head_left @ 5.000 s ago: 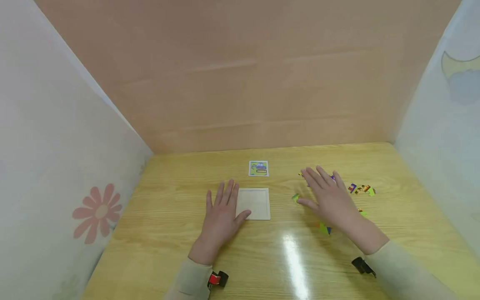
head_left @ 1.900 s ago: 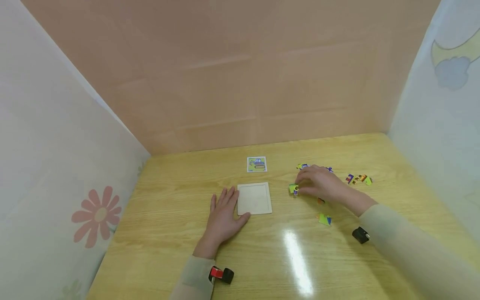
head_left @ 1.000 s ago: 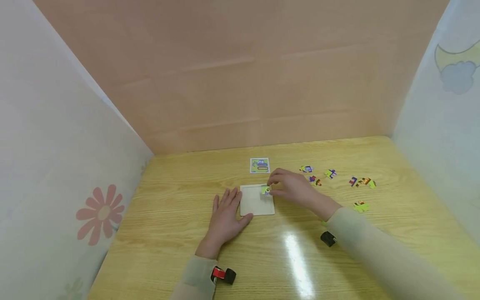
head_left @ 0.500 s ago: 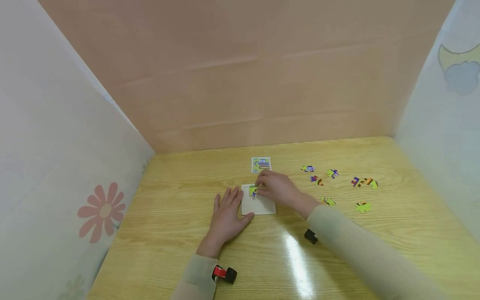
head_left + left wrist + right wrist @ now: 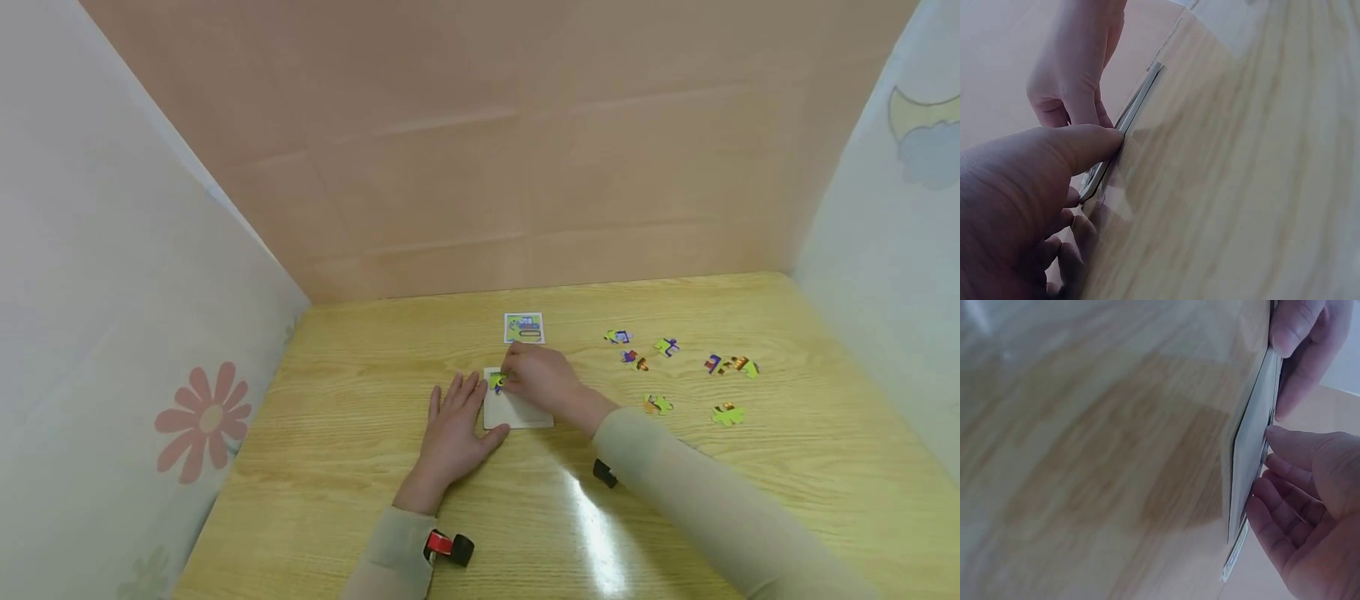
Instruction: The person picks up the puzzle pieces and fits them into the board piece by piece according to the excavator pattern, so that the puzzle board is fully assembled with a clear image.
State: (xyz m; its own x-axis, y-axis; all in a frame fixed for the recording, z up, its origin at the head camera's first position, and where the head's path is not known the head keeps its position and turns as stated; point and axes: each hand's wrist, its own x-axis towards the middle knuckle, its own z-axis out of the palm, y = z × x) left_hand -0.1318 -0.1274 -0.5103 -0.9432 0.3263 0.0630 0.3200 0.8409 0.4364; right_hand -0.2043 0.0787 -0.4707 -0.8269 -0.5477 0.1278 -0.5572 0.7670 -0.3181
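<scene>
A white square puzzle tray [image 5: 519,415] lies on the table in front of me. My left hand [image 5: 452,442] rests at its left side, fingers straight and spread, with the thumb at the front edge; in the left wrist view the thumb [image 5: 1094,145] touches the tray's rim. My right hand [image 5: 546,377] pinches a green puzzle piece [image 5: 496,381] with a yellow-and-blue print at the tray's back left corner. Its fingers [image 5: 1282,515] reach down close over the tray, hiding the tray's back right part. The piece is mostly hidden in the wrist views.
Just behind the tray lies a small picture card [image 5: 523,326] with a blue vehicle printed on it. Several loose puzzle pieces [image 5: 657,404] are scattered on the wooden table [image 5: 337,392] to the right. A tan wall [image 5: 480,192] closes off the back, with pale walls at both sides.
My right hand has picked up the green piece from the table right of the tray and carried it left to the tray's back left corner. The left hand has stayed at the tray.
</scene>
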